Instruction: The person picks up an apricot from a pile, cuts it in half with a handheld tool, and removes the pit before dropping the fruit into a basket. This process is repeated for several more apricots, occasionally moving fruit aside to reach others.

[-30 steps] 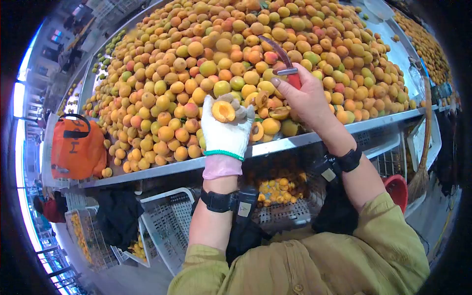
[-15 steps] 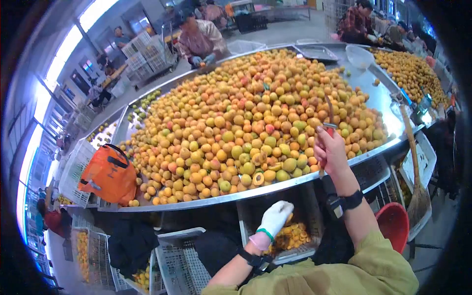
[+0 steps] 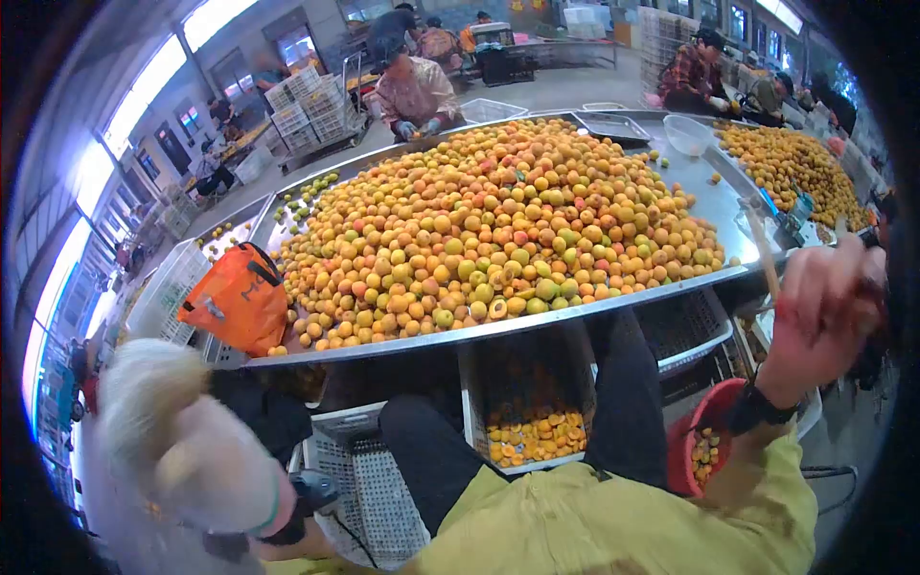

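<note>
My left hand (image 3: 187, 446), in a white glove with a green band at the wrist, is raised at the lower left, large and smeared by motion; its fingers cannot be made out. My bare right hand (image 3: 829, 307) is up at the right edge, over the red bucket's side, also blurred, its fingers bent and their contents unclear. Between them a big heap of orange and yellow fruit (image 3: 460, 230) lies on the metal table (image 3: 537, 322). Below the table edge, a crate (image 3: 470, 407) between my legs holds halved fruit (image 3: 537, 439).
An orange bag (image 3: 235, 299) sits at the table's left corner. A red bucket (image 3: 682, 450) with pits or small fruit stands by my right leg. A white crate (image 3: 369, 484) is at my left. Across the table a person (image 3: 419, 96) works; others sit farther back.
My left hand has moved left and up from above the crate of halves. My right hand has swung right, away from the heap. The view has shifted, and the red bucket's contents now show.
</note>
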`<state>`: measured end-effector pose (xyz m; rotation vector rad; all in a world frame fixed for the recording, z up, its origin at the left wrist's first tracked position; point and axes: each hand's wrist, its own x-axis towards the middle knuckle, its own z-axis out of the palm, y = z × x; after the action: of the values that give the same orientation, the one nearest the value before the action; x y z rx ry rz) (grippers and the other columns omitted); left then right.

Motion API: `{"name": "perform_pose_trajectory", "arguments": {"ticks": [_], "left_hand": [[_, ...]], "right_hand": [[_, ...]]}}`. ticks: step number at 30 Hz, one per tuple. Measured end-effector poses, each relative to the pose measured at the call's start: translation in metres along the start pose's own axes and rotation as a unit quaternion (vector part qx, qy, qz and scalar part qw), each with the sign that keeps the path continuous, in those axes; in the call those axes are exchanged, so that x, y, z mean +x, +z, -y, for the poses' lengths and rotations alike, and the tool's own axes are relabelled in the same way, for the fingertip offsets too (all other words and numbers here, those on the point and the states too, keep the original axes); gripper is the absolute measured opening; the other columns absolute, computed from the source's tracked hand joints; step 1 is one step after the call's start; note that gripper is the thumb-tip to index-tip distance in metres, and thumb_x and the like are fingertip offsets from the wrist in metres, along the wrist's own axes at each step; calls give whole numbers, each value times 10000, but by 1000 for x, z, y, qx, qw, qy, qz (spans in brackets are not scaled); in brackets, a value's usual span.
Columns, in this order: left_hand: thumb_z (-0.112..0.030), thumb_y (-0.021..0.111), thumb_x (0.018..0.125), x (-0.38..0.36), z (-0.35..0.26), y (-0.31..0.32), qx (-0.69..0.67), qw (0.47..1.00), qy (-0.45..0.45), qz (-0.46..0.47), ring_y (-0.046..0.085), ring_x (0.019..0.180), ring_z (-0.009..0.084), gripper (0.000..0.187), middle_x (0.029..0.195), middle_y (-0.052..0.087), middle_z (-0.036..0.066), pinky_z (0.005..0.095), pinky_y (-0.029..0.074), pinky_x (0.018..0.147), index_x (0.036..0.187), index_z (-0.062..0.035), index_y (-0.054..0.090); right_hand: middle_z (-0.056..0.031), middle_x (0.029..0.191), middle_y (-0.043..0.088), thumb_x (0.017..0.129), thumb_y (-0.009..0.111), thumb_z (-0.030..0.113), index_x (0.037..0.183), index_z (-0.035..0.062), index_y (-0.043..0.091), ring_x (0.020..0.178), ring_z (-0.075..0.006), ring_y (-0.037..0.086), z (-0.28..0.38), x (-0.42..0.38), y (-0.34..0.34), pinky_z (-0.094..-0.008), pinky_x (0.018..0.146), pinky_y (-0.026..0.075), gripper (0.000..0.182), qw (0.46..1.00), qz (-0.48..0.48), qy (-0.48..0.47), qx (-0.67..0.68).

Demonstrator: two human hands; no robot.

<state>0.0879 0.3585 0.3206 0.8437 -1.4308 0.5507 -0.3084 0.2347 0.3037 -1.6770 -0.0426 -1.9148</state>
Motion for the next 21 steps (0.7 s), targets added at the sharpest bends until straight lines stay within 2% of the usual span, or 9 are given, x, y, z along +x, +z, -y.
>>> {"name": "perform_pose_trajectory", "arguments": {"ticks": [1,3,6,12,21], "left_hand": [[-373,559,910,14,-9,-14,11,999,48,-12,595,902,230,433,934,613,118,365,452,911,1054,35,544],[-375,557,910,28,-25,-37,59,992,106,-19,592,910,232,437,944,611,119,367,449,915,1061,35,543],[-378,555,909,35,-42,-55,106,984,141,-25,588,922,233,443,957,609,122,370,444,920,1070,35,541],[-384,549,909,40,-56,-72,149,977,152,-33,580,946,236,456,985,604,126,376,434,931,1089,35,538],[-392,541,907,42,-65,-84,164,973,158,-41,568,981,241,476,1026,596,133,384,418,947,1118,34,534]], "right_hand": [[21,625,424,876,629,187,860,108,508,374,-75,342,12,1,17,-242,365,295,145,999,13,-21,34],[28,641,433,844,666,214,751,123,496,385,-77,348,27,3,28,-247,388,290,214,996,28,-45,68],[28,640,433,845,660,214,755,122,495,386,-77,349,47,8,46,-246,389,292,210,988,78,-82,103],[27,636,433,849,648,214,764,119,493,389,-77,351,79,21,70,-244,392,296,201,972,143,-128,137],[26,631,432,855,629,214,777,115,489,393,-78,354,95,26,82,-241,395,302,189,965,171,-131,150]]}}
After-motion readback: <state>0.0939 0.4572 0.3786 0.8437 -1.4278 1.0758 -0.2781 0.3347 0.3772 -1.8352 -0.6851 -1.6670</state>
